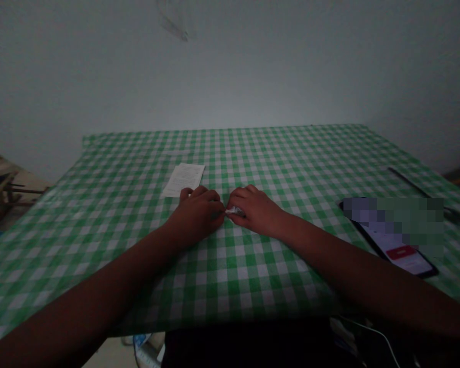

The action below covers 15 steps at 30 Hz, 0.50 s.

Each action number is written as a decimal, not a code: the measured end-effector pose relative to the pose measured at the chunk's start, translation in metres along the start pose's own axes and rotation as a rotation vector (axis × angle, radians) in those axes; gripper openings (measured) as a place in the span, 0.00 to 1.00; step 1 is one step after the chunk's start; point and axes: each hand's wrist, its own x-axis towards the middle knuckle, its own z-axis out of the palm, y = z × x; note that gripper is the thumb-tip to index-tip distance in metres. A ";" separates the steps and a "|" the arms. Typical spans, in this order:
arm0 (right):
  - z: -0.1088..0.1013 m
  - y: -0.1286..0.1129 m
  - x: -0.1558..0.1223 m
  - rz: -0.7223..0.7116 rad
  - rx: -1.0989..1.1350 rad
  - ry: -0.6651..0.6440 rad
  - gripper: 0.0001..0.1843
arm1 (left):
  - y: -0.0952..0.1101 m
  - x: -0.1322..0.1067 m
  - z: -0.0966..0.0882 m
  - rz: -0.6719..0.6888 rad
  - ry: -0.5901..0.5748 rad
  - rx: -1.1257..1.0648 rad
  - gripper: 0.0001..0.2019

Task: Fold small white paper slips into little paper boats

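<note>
Both of my hands rest close together on the green and white checked tablecloth (276, 153). My left hand (197, 213) and my right hand (255, 209) have their fingers curled in, and their fingertips meet on a small white scrap (234, 210), perhaps crumpled paper or a wrapper. Most of the scrap is hidden under the fingers. A flat white sheet of paper with faint print (184, 179) lies just beyond my left hand, apart from it.
A phone with a lit screen (402, 250) lies at the right of the table. A thin dark stick-like object (408, 182) lies further right, near the edge. A white wall stands behind the table. Wooden furniture (2, 191) shows at the far left.
</note>
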 end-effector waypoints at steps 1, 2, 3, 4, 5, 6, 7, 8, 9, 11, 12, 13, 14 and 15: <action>0.000 -0.002 -0.001 0.005 -0.032 -0.003 0.13 | 0.000 0.000 0.000 0.000 -0.003 0.000 0.07; 0.001 -0.004 -0.002 0.010 -0.063 -0.006 0.14 | -0.001 0.000 0.000 0.000 -0.004 -0.001 0.07; 0.002 -0.005 -0.002 0.012 -0.089 -0.012 0.15 | -0.001 0.000 0.000 0.000 -0.004 -0.001 0.07; 0.002 -0.007 -0.003 0.014 -0.111 -0.016 0.15 | -0.001 0.000 0.000 0.001 -0.003 -0.001 0.07; 0.002 -0.008 -0.004 0.013 -0.125 -0.018 0.16 | -0.001 -0.001 -0.001 0.002 -0.002 0.000 0.07; 0.002 -0.008 -0.005 0.008 -0.129 -0.021 0.18 | -0.001 -0.001 -0.001 0.004 -0.001 0.003 0.07; 0.001 -0.007 -0.005 -0.001 -0.119 -0.024 0.19 | -0.001 -0.001 -0.001 0.005 -0.001 0.007 0.07; 0.000 -0.006 -0.006 -0.011 -0.094 -0.027 0.21 | -0.001 -0.001 -0.001 0.005 -0.002 0.012 0.07; -0.002 -0.004 -0.006 -0.025 -0.057 -0.032 0.22 | 0.000 -0.001 -0.001 0.005 -0.003 0.015 0.07; -0.006 0.001 -0.006 -0.063 0.035 -0.044 0.21 | 0.000 -0.001 -0.001 0.007 -0.003 0.014 0.07; -0.008 0.004 -0.005 -0.085 0.076 -0.048 0.18 | 0.000 -0.001 -0.001 0.008 -0.003 0.011 0.08; -0.010 0.006 -0.005 -0.102 0.107 -0.050 0.15 | -0.001 -0.001 -0.001 0.010 -0.005 0.007 0.08; -0.011 0.007 -0.004 -0.112 0.125 -0.048 0.12 | -0.001 -0.001 -0.001 0.013 -0.007 0.004 0.08; -0.011 0.008 -0.004 -0.114 0.132 -0.044 0.11 | -0.001 -0.001 -0.001 0.013 -0.009 0.001 0.08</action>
